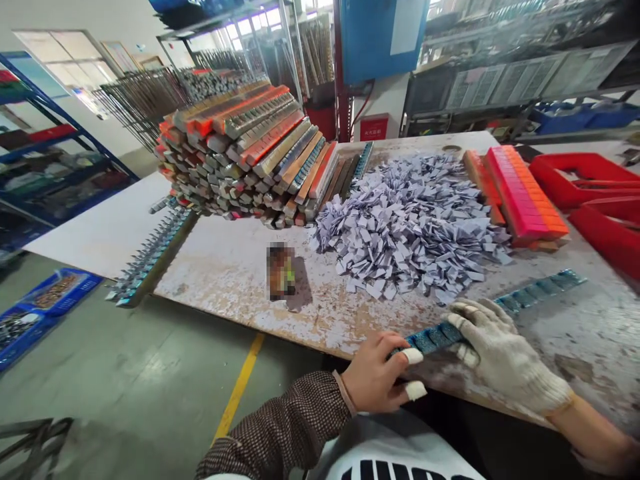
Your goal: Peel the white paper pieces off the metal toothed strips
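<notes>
Checked sleeve (300, 420) nearest; left hand (377, 378) bare, wrapped fingers bent at the blue strip's near-left end, thumb held apart, can't tell if pinching, while gloved right hand (500, 353) has fingers closed over its middle. Blue strip (543, 293) lies on the worktop (240, 287), long axis running from left fingers, under the glove, rightward and away, just nearer than the white-piece pile (405, 227); right hand closer to far end.

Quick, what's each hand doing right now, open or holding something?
Left hand: fingers curled at the blue strip's end; whether gripping, can't tell.
Right hand: gloved, closed on the blue strip's middle.
</notes>
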### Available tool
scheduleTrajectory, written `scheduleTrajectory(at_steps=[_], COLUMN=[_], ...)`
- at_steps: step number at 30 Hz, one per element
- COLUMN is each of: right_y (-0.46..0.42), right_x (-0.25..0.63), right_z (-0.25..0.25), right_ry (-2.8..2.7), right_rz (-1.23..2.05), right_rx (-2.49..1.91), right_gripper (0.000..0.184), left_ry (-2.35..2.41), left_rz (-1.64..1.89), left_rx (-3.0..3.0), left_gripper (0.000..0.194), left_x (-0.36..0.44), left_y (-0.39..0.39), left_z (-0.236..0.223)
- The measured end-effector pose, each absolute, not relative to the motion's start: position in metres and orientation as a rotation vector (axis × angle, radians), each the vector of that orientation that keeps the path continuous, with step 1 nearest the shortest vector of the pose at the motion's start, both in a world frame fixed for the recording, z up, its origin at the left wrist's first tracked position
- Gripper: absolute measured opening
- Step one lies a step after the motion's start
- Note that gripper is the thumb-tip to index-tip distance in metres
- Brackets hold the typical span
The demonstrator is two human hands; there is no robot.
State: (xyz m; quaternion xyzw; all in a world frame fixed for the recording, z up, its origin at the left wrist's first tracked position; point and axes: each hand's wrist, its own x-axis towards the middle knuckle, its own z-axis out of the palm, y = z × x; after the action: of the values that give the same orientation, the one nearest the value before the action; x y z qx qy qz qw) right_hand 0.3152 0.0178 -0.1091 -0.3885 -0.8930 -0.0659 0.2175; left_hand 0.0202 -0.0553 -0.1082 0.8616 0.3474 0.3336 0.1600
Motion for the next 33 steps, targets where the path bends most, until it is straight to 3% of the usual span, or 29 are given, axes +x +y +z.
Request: scheduleTrajectory(at_steps=[5, 8, 12, 20, 27, 33], right_y=[0.017, 0.013, 0.011, 0.017, 0.026, 0.031], right_x=[0.306, 0.291, 0.275, 0.286, 0.291, 0.299], right_z=[-0.100, -0.093, -0.088, -0.101, -0.099, -0.094], right_ry=[-2.489, -2.519, -2.513, -2.601, -2.639, -2.640], right_rz=[-0.164, -0.103, 0.035, 0.017, 0.062, 0.020], right_rx=[-1.062, -1.036, -1.036, -0.983, -0.933, -0.896], right_gripper=[0.039, 0.038, 0.027, 0.039, 0.040, 0.038], left_ry=[1.280, 1.621, 1.670, 1.779, 1.672, 1.604], left_rz=[1.052, 0.751, 0.480, 0.156, 0.208, 0.484], left_rx=[2.098, 2.258, 2.337, 2.248, 2.191, 2.060], left_gripper=[0.031, 0.032, 0.039, 0.035, 0.031, 0.021], left_x=[0.004, -0.015, -0.018, 0.002, -0.010, -0.017], left_y=[-0.028, 0.008, 0.050, 0.059, 0.045, 0.038], left_z=[-0.089, -0.077, -0.069, -0.067, -0.066, -0.076])
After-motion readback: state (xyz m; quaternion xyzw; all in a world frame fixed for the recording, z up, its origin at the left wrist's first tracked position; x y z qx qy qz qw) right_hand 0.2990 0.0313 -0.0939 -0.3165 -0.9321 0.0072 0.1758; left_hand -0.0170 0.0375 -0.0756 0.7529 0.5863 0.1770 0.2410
